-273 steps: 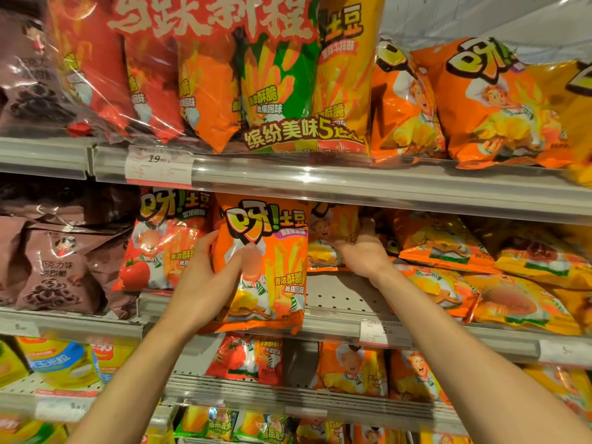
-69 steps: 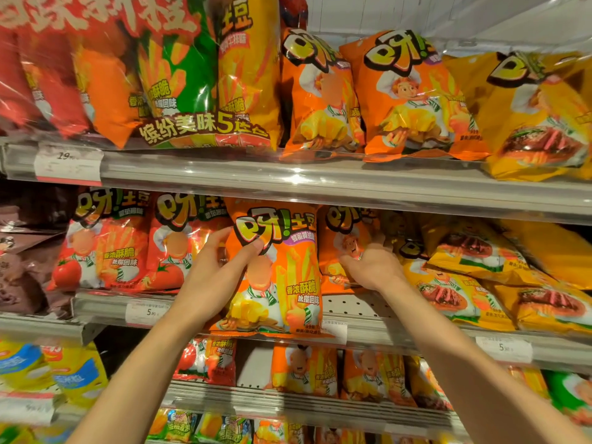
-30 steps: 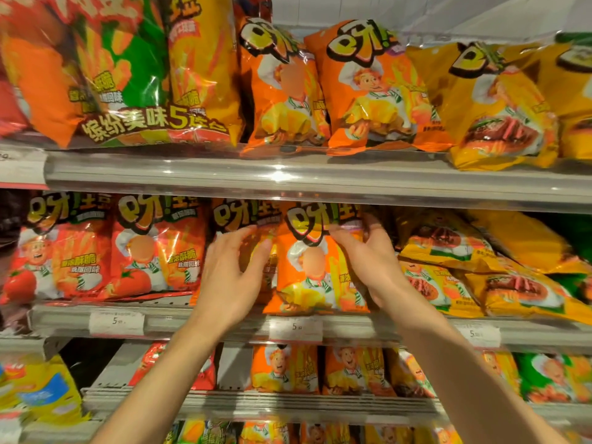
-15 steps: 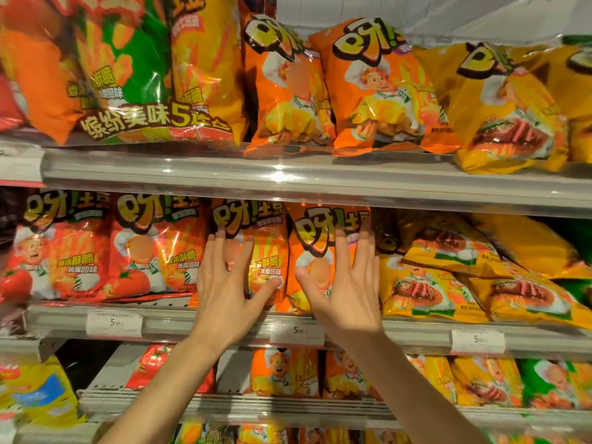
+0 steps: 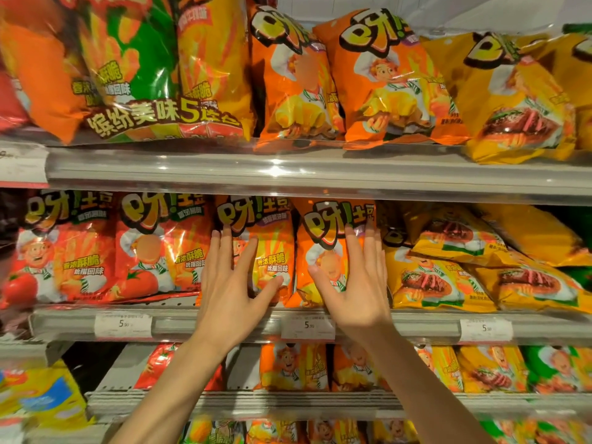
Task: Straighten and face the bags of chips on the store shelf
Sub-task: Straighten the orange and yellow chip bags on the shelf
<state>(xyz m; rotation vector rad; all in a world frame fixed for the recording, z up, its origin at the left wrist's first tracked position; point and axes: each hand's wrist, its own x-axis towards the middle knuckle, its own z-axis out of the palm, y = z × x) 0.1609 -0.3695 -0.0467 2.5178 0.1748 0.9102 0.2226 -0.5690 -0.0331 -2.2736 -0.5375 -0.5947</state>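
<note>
Two orange chip bags stand upright side by side on the middle shelf (image 5: pixel 224 325). My left hand (image 5: pixel 232 283) lies flat, fingers spread, against the left orange bag (image 5: pixel 272 245). My right hand (image 5: pixel 355 283) lies flat, fingers apart, against the right orange bag (image 5: pixel 323 248). Neither hand grips anything. Left of them stand two red tomato chip bags (image 5: pixel 153 248), facing front. To the right, several yellow steak-flavour bags (image 5: pixel 429 280) lie tilted and overlapping.
The top shelf (image 5: pixel 288 174) holds a clear multipack (image 5: pixel 144 75), two orange bags (image 5: pixel 387 84) and yellow bags (image 5: pixel 519 100). Price tags (image 5: pixel 307 326) sit on the shelf rail. A lower shelf (image 5: pixel 256 402) carries smaller orange, yellow and green bags.
Both hands let go of the orange bags and now press flat against their fronts. The second orange bag has been stood upright beside the first. The view has shifted right.
</note>
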